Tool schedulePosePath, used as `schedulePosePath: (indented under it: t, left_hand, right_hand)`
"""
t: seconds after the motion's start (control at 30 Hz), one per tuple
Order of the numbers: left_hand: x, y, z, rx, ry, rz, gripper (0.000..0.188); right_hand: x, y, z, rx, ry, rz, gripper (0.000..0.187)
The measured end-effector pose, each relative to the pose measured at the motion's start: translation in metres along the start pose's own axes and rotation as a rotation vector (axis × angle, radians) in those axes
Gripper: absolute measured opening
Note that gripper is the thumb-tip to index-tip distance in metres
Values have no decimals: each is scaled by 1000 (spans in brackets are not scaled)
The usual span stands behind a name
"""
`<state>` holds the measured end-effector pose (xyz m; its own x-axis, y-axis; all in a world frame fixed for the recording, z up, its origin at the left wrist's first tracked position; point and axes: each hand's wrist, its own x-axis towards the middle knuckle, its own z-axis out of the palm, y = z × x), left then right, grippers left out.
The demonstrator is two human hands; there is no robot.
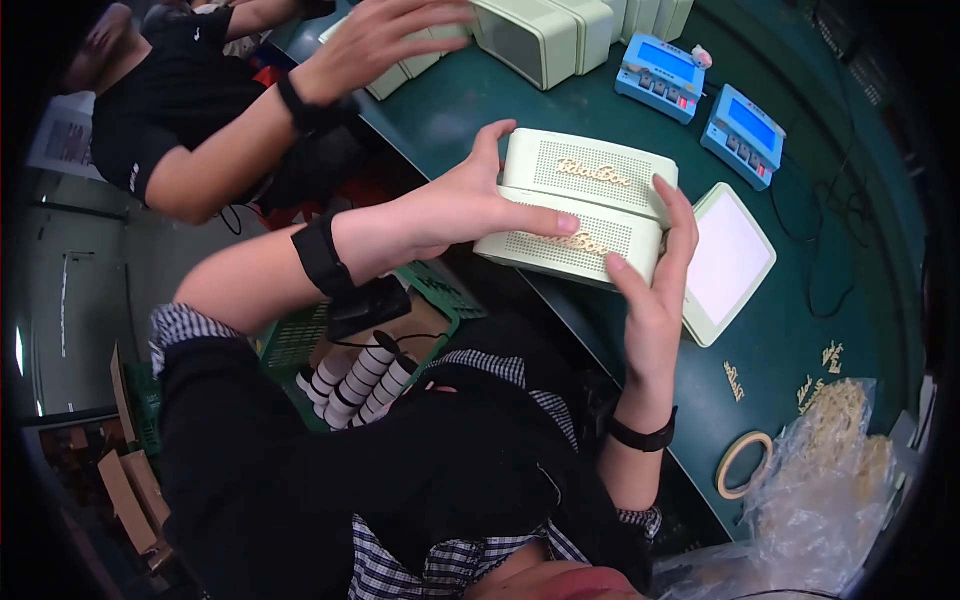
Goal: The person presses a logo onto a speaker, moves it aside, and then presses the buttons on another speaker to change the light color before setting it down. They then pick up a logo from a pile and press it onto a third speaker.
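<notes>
Two pale green speaker-like boxes are pressed together between my hands, above the near edge of the green table. The upper box (pixel 528 150) and the lower box (pixel 575 262) both have a dotted grille with raised gold script lettering. My left hand (pixel 465 205) grips their left side, with its thumb across the front at the seam and a finger at the upper box's corner. Around the right side wraps my right hand (pixel 655 305), its thumb against the lower box by the lettering. The other left fingers are partly hidden behind the boxes.
Just right lies a pale box with a white panel (pixel 735 260). Two blue screened devices (pixel 660 75) and more green boxes (pixel 525 40) stand farther back. Loose lettering (pixel 735 382), tape (pixel 745 465) and a plastic bag (pixel 825 470) lie right. A co-worker's hand (pixel 380 40) is upper left.
</notes>
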<state>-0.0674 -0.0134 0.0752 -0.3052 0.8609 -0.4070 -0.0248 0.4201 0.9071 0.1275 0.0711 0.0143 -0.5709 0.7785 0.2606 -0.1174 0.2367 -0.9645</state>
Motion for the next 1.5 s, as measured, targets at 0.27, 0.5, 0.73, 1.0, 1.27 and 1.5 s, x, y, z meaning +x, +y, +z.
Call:
schedulePosePath:
  t: [0.27, 0.5, 0.73, 1.0, 1.27, 1.5]
  left_hand:
    - [14, -21, 17, 281, -26, 71, 121]
    - [16, -14, 17, 302, -83, -9, 99]
    - [14, -7, 21, 452, -72, 72, 112]
    - [26, -17, 10, 464, -182, 100, 119]
    - [14, -10, 11, 344, -231, -13, 123]
    - [17, 13, 25, 980, -78, 642, 127]
  right_hand:
    - [-22, 25, -6, -113, -80, -146, 73]
    - [-20, 29, -9, -123, -78, -163, 81]
    - [-20, 21, -10, -146, -111, -190, 78]
    - [-21, 30, -11, -126, -74, -158, 84]
    - [-22, 31, -20, -124, -108, -214, 83]
    - [-23, 34, -28, -62, -129, -158, 90]
